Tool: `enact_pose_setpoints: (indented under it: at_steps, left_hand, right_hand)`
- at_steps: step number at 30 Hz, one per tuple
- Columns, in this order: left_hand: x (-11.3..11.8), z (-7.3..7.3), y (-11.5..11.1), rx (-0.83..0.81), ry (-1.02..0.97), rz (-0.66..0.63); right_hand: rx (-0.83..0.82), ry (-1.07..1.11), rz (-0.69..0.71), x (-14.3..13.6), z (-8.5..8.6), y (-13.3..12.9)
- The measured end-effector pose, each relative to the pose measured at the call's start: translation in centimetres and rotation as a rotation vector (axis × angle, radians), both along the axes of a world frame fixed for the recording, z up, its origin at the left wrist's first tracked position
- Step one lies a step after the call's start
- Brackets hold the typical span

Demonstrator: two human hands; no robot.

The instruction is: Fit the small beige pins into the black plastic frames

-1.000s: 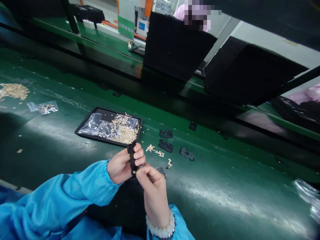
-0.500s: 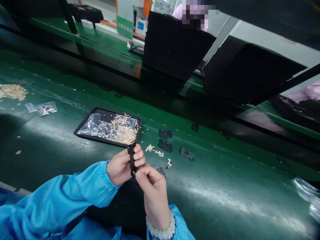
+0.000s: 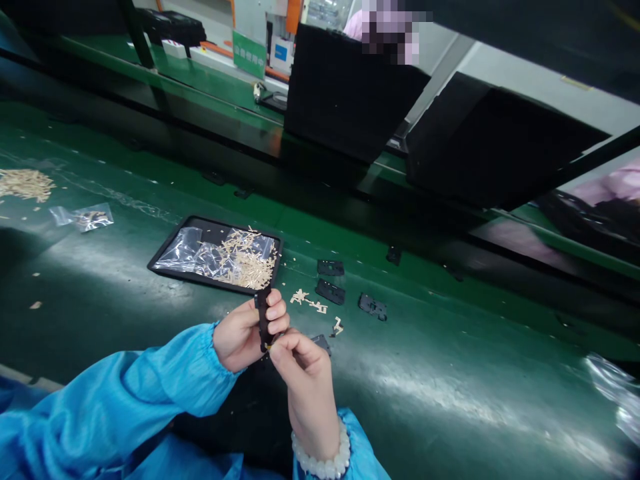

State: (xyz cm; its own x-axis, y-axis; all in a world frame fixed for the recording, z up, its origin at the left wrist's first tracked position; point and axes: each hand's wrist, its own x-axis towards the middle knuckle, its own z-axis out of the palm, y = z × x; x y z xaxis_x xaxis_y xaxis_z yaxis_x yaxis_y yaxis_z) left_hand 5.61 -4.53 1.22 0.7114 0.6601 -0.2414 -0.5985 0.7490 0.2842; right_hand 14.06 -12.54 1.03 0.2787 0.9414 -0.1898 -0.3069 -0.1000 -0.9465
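My left hand [image 3: 243, 333] is wrapped round a black plastic part [image 3: 265, 320], held on edge. At its lower end, the thumb and forefinger of my right hand [image 3: 307, 373] pinch a small yellowish piece [image 3: 269, 347], mostly hidden by the fingertips. Just behind my hands lies a black tray [image 3: 173, 269] with clear bags and many thin beige pieces. Right of it are small beige pieces [image 3: 300, 296] and flat black parts [image 3: 331, 291]. Another black part [image 3: 321, 344] is partly covered by my right hand.
A heap of beige pieces [image 3: 27, 185] and a small clear bag [image 3: 93, 217] lie at the left of the green surface [image 3: 450, 400]. Clear plastic [image 3: 613, 387] lies at the right edge. Black panels [image 3: 350, 93] stand behind; a person in pink [image 3: 357, 25] is partly visible beyond.
Several dark parts on the strip at the back have shifted slightly to the right. My hands stay at the same spot, with almost no visible movement.
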Motion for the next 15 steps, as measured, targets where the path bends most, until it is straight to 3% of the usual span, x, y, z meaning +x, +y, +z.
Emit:
enact_pose_setpoints:
  at_steps: [7,15]
  left_hand:
    - [0.0,0.19,-0.07,-0.003,0.014,-0.005]
    - [-0.13,0.14,-0.18,0.015,0.042,-0.011]
  right_hand:
    - [-0.006,-0.082,-0.011,0.09,-0.2,0.07]
    - [0.047,-0.334,-0.042,-0.05,-0.1,-0.12]
